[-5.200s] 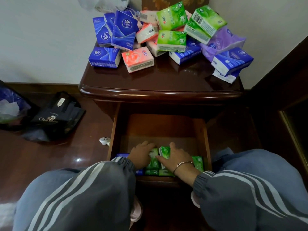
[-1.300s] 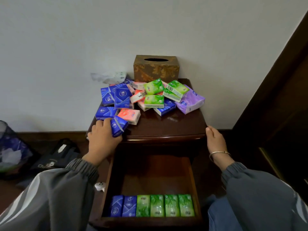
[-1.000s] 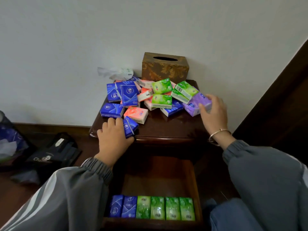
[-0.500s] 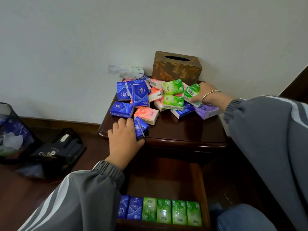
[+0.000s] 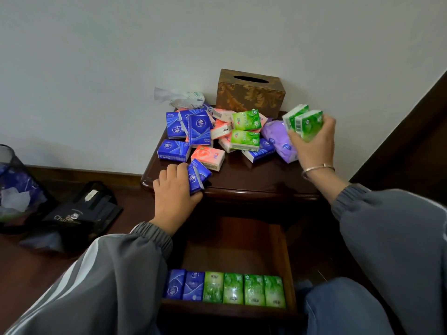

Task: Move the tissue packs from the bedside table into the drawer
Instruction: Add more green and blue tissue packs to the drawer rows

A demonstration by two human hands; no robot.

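My right hand (image 5: 314,143) holds two green packs (image 5: 303,122) up. Left hand (image 5: 175,189) grips blue pack (image 5: 197,176) at table (image 5: 254,180) edge. Six packs (image 5: 225,287) lined in drawer (image 5: 289,264). Big pile (image 5: 217,135) left on table. Lots to go.

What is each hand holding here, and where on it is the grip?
The left hand grips blue packs around their near ends; the right hand grips green packs around their lower part.

Behind sleeve (image 5: 116,274): drawer (image 5: 289,257) left end; bin (image 5: 14,184) cropped.
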